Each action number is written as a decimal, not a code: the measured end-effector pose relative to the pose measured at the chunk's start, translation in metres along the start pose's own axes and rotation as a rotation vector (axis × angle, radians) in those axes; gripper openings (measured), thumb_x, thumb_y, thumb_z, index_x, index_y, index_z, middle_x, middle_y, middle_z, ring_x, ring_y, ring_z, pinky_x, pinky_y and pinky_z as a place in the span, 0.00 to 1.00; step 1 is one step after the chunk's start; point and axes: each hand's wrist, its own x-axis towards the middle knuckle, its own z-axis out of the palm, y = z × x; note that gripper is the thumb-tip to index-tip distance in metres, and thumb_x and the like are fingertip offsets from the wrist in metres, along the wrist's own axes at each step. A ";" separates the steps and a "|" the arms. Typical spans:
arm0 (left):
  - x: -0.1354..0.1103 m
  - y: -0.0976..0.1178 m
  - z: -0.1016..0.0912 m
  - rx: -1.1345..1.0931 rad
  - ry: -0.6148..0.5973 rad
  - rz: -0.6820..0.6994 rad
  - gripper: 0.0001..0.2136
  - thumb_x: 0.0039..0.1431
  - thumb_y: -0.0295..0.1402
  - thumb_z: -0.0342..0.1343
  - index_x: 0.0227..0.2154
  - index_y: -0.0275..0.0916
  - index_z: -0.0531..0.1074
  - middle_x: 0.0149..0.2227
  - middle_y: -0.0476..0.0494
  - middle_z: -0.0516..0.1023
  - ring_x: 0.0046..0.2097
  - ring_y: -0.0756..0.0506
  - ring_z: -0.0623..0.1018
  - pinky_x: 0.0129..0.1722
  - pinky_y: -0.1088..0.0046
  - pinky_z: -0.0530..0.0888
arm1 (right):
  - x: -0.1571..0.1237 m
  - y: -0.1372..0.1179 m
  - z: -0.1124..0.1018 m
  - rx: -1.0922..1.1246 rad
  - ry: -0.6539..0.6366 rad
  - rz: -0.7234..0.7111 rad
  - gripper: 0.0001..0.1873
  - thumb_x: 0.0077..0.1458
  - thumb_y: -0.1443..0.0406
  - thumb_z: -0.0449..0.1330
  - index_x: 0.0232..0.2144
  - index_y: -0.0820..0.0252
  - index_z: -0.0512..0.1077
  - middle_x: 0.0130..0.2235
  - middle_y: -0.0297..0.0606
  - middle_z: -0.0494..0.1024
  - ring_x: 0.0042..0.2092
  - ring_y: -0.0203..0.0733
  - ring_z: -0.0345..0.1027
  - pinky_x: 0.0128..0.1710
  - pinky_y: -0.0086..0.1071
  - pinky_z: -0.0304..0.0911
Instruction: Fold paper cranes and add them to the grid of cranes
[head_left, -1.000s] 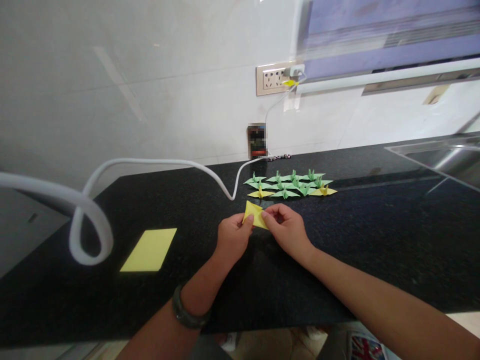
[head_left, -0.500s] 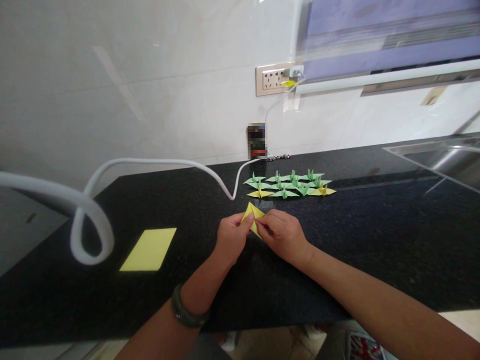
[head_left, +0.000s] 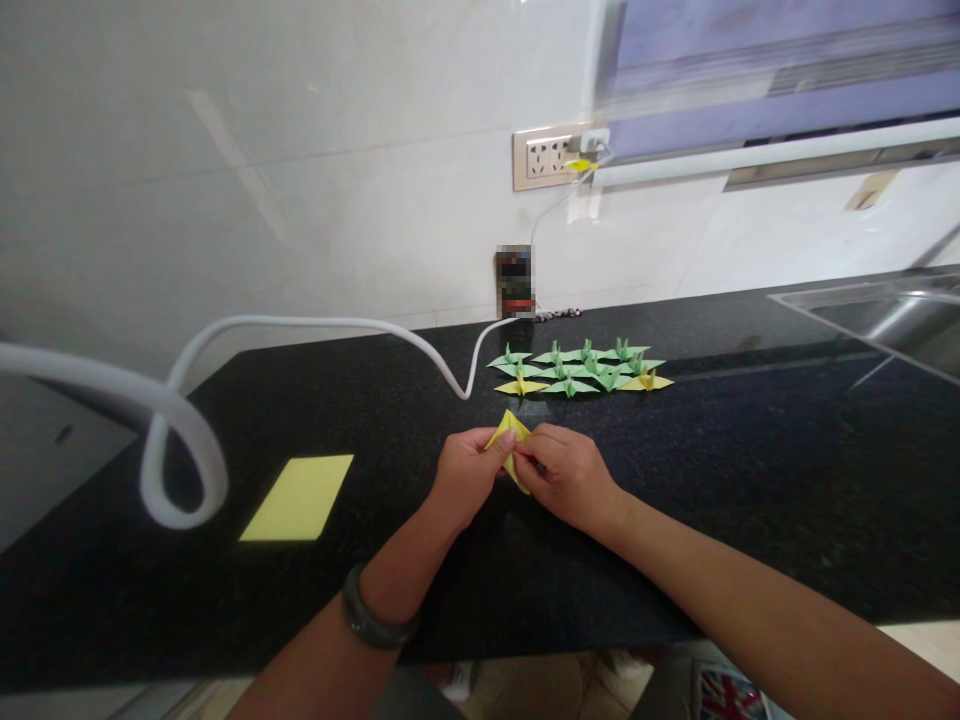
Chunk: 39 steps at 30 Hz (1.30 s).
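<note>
A small folded piece of yellow paper [head_left: 509,424] is held between both hands above the dark countertop. My left hand [head_left: 466,474] grips its left side, thumb lying across the front. On the other side, my right hand [head_left: 568,470] pinches the paper's right edge, its fingers curled in. The fingertips hide part of the folds. Just beyond the hands stand several green paper cranes [head_left: 570,387] in rows, with a yellow paper crane [head_left: 521,385] at the front left and another yellow crane [head_left: 649,381] at the front right.
A flat yellow paper sheet [head_left: 298,498] lies to the left on the black countertop [head_left: 187,600]. A white cable [head_left: 352,323] loops across the left side to a pixelated upright object [head_left: 514,282] by the wall. At right is a metal sink [head_left: 900,320]; behind, a wall socket [head_left: 547,157].
The folded yellow paper has shifted slightly right and down and turned a little in my fingers. Both hands keep their hold; the cranes and the flat sheet stay put.
</note>
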 end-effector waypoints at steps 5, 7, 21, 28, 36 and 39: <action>0.001 0.002 -0.001 0.026 0.035 -0.002 0.15 0.48 0.42 0.50 0.25 0.33 0.71 0.19 0.50 0.69 0.22 0.53 0.68 0.21 0.78 0.65 | 0.002 -0.004 -0.007 0.189 -0.044 0.056 0.11 0.51 0.66 0.49 0.22 0.60 0.69 0.23 0.35 0.67 0.26 0.33 0.60 0.28 0.27 0.56; 0.001 0.003 -0.001 0.049 0.048 -0.008 0.15 0.47 0.42 0.51 0.23 0.33 0.71 0.18 0.51 0.68 0.20 0.53 0.66 0.19 0.79 0.63 | 0.004 -0.002 -0.009 0.298 -0.047 0.123 0.13 0.51 0.66 0.49 0.19 0.61 0.68 0.22 0.34 0.67 0.25 0.32 0.60 0.27 0.27 0.55; -0.004 0.009 -0.003 0.185 -0.140 0.006 0.14 0.48 0.41 0.50 0.23 0.33 0.71 0.19 0.51 0.67 0.22 0.54 0.64 0.20 0.80 0.59 | 0.012 0.019 -0.011 1.068 -0.121 0.542 0.10 0.45 0.61 0.57 0.28 0.63 0.67 0.24 0.31 0.67 0.19 0.26 0.55 0.16 0.22 0.54; -0.006 0.013 -0.005 -0.006 -0.259 -0.090 0.14 0.48 0.41 0.51 0.25 0.32 0.70 0.20 0.49 0.68 0.22 0.54 0.64 0.21 0.79 0.59 | 0.012 0.018 -0.011 1.320 -0.166 0.619 0.09 0.43 0.62 0.60 0.28 0.62 0.68 0.20 0.28 0.66 0.18 0.25 0.56 0.15 0.21 0.54; -0.007 0.012 -0.004 -0.038 -0.313 -0.108 0.13 0.49 0.39 0.52 0.26 0.33 0.72 0.21 0.49 0.69 0.22 0.54 0.65 0.22 0.80 0.60 | 0.011 0.018 -0.012 1.384 -0.216 0.653 0.08 0.43 0.63 0.61 0.25 0.63 0.69 0.17 0.27 0.65 0.18 0.26 0.57 0.16 0.21 0.56; -0.007 0.011 -0.004 -0.022 -0.319 -0.093 0.13 0.48 0.39 0.52 0.26 0.32 0.73 0.21 0.48 0.69 0.22 0.54 0.65 0.22 0.79 0.61 | 0.011 0.017 -0.011 1.410 -0.216 0.662 0.08 0.43 0.64 0.61 0.24 0.64 0.68 0.16 0.27 0.64 0.17 0.25 0.56 0.15 0.20 0.56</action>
